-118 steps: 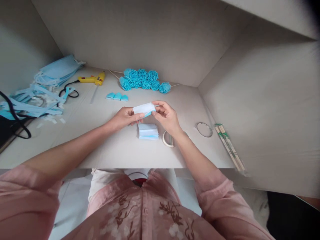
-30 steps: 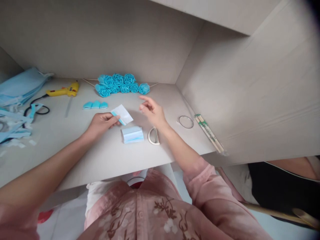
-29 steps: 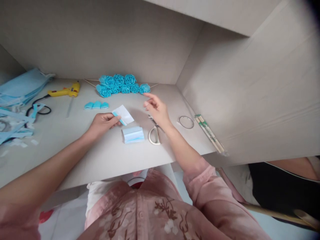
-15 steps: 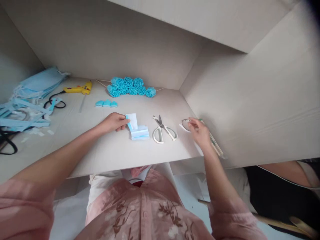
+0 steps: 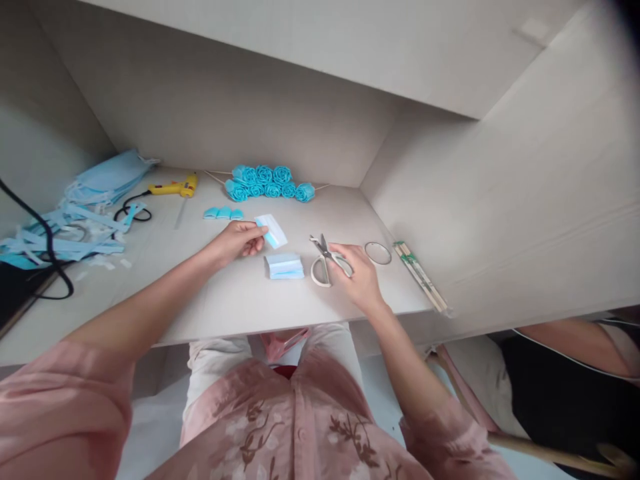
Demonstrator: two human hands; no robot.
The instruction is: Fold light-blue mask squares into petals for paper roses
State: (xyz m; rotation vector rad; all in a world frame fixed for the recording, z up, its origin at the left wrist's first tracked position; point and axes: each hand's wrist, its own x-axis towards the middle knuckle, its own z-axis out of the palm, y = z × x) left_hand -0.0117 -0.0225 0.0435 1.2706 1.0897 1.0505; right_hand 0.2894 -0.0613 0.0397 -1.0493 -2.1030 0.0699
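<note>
blue-white piece (image 5: 275, 233), left fingers (image 5: 256, 233) pinching

The pale desk (image 5: 220, 313) I'm looking at bears scissors (image 5: 326, 254) against the right fingers (image 5: 345, 249), a folded stack (image 5: 285, 267) between these and the left fingers (image 5: 257, 231), blue flowers (image 5: 273, 190) beyond both.

Pale grey, matte, flat work surface (image 5: 220, 303), boxed in like booth. Broad grey upright back panel (image 5: 240, 113) rising along rear edge; dim grey left side panel (image 5: 55, 87) meeting back panel near surface's rear left corner; smooth pale grey right side panel (image 5: 525, 220) along right edge, running on past front right corner. Light grey overhead ledge (image 5: 300, 33) jutting above, back panel shaded beneath. Pale bluish-white floor (image 5: 157, 413) below front edge. Light soft, diffuse; right panel brighter than left.
</note>
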